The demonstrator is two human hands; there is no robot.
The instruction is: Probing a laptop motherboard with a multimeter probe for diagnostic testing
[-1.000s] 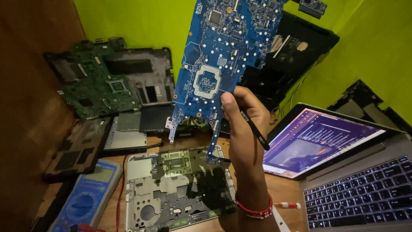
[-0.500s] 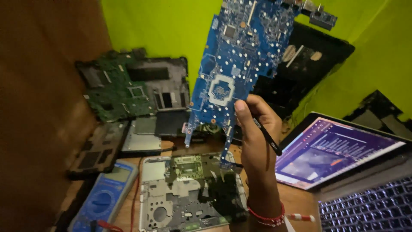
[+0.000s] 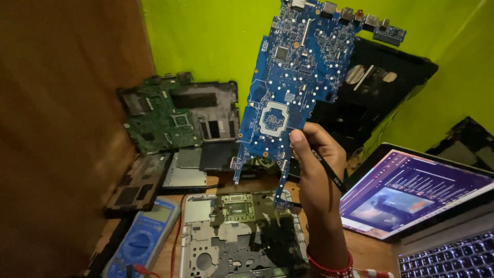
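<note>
The right hand is holding a large blue circuit board upright above an opened grey laptop chassis on the worktop, thumb pinching its lower edge. Since earlier, the board is sitting higher. The fingers are also clasping thin black tweezers.

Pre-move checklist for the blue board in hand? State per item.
1. Grip on blue circuit board: right hand pinches its lower edge, thumb in front. Ok.
2. Board clear of bench: held upright above the open laptop chassis. Ok.
3. Black tweezers held in that hand too, grip shared. Not ok.
4. Left hand: out of frame. Cannot tell.
5. Open laptop close beside the wrist. Not ok.
6. Multimeter off to the side, apart. Ok.
</note>
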